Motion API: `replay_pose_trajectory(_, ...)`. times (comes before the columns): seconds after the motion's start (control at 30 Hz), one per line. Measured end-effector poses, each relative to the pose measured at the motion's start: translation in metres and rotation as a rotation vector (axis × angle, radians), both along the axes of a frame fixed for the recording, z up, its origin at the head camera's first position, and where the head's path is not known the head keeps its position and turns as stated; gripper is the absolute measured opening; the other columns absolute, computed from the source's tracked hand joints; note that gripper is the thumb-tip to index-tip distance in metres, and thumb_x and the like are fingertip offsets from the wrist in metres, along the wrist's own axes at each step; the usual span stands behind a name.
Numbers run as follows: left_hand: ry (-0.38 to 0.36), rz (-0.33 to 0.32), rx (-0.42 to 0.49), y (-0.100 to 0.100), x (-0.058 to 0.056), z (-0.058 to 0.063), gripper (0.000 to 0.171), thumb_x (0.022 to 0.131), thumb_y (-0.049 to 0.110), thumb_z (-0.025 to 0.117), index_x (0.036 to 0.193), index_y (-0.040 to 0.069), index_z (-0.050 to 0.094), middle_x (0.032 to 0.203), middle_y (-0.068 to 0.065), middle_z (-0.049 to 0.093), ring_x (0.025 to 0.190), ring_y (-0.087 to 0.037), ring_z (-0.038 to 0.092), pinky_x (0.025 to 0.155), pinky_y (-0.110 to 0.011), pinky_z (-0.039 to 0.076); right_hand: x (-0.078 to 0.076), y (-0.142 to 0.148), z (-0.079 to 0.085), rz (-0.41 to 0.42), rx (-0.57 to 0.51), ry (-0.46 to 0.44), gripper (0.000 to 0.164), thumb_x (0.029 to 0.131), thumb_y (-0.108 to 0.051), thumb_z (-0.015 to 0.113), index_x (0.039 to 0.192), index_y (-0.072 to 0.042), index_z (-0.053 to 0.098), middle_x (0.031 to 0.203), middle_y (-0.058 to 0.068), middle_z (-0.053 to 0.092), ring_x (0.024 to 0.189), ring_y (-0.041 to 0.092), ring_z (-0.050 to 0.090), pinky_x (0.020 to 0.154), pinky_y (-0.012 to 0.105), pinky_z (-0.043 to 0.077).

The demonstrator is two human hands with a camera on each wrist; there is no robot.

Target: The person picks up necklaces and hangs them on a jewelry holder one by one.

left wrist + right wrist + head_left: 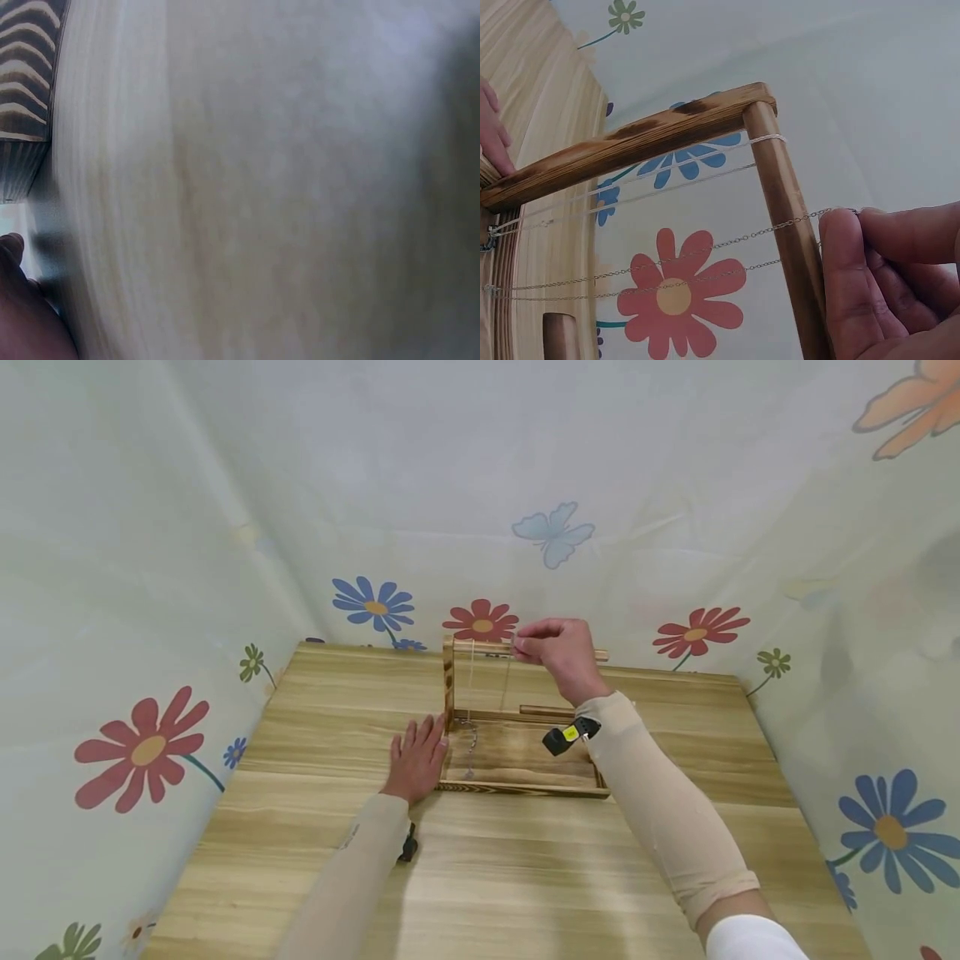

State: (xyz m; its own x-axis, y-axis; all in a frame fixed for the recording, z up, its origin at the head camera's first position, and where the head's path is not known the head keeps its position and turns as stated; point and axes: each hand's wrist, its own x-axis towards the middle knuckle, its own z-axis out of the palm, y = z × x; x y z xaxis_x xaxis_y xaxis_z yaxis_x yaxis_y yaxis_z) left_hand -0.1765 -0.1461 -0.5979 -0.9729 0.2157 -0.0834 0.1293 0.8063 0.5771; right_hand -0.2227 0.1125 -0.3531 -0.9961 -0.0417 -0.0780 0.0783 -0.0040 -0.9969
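Observation:
A wooden jewelry stand (448, 685) has a left post, a crossbar at its top and a shallow tray base (517, 791). My right hand (564, 653) is at the crossbar, pinching a thin silver chain necklace (727, 241) between thumb and forefinger. In the right wrist view the chain passes the crossbar (784, 199) in two strands that run down toward the base. Nearer the post, a white cord (637, 174) loops over the crossbar. Fingers spread, my left hand (416, 760) rests beside the stand's left side.
A shorter wooden rod (551, 710) sits low at the back of the tray. Some silver chain (472, 739) lies over the tray's left part. The stand is on a wood-grain table (315, 827); a floral curtain (420, 485) rises behind and at both sides.

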Motion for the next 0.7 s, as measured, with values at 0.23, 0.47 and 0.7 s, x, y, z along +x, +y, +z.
replay_pose_trajectory(0.23, -0.01, 0.007, -0.027, 0.001, 0.001, 0.007, 0.059, 0.114, 0.047, 0.02, 0.169, 0.027, 0.015, 0.177, -0.008, 0.015, 0.164, -0.041, 0.004, 0.128, -0.067, 0.001, 0.003, -0.001, -0.009, -0.015, 0.004, 0.033, 0.014, 0.094, 0.0, 0.074, 0.107, 0.005, 0.076, 0.098, 0.014, 0.075, 0.081, 0.015, 0.077, 0.081, 0.031, 0.065)
replay_pose_trajectory(0.47, -0.021, 0.006, -0.052, 0.001, -0.002, 0.001, 0.06, 0.113, 0.052, 0.015, 0.169, 0.031, 0.01, 0.178, -0.004, 0.012, 0.165, -0.038, 0.001, 0.128, -0.065, -0.001, 0.025, -0.004, -0.03, -0.069, -0.186, 0.007, 0.009, 0.093, 0.002, 0.075, 0.102, 0.004, 0.076, 0.089, 0.007, 0.077, 0.08, 0.018, 0.079, 0.078, 0.03, 0.065)
replay_pose_trajectory(0.7, -0.009, 0.009, -0.039, 0.001, -0.003, 0.002, 0.059, 0.114, 0.05, 0.017, 0.169, 0.03, 0.013, 0.178, -0.005, 0.014, 0.165, -0.039, 0.003, 0.128, -0.066, 0.001, 0.055, -0.028, -0.084, -0.12, -0.436, -0.229, 0.014, 0.094, 0.012, 0.067, 0.104, 0.006, 0.074, 0.087, 0.008, 0.078, 0.082, 0.017, 0.078, 0.078, 0.027, 0.064)
